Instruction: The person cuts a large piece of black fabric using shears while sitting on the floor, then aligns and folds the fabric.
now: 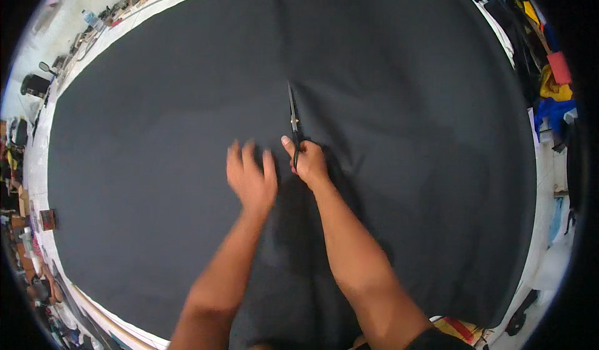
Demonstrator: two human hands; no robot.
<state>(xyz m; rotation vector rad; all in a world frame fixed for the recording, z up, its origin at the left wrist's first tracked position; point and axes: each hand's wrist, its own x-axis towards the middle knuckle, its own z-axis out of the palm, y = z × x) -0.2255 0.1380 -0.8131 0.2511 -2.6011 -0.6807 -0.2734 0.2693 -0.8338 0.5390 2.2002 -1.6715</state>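
A large sheet of black fabric (pixel 399 131) covers most of the white table. My right hand (pixel 307 161) grips the handles of a pair of long scissors (pixel 292 114), whose blades point away from me along a cut line in the cloth. My left hand (pixel 251 175) lies flat on the fabric just left of the scissors, fingers spread and pressing the cloth down. Both forearms come in from the lower edge.
The white table edge (pixel 43 181) shows at the left, with tools and a plastic bottle (pixel 92 19) along the far left rim. Coloured fabric pieces in yellow, blue and red (pixel 554 81) are piled at the right. Clutter sits at the lower left.
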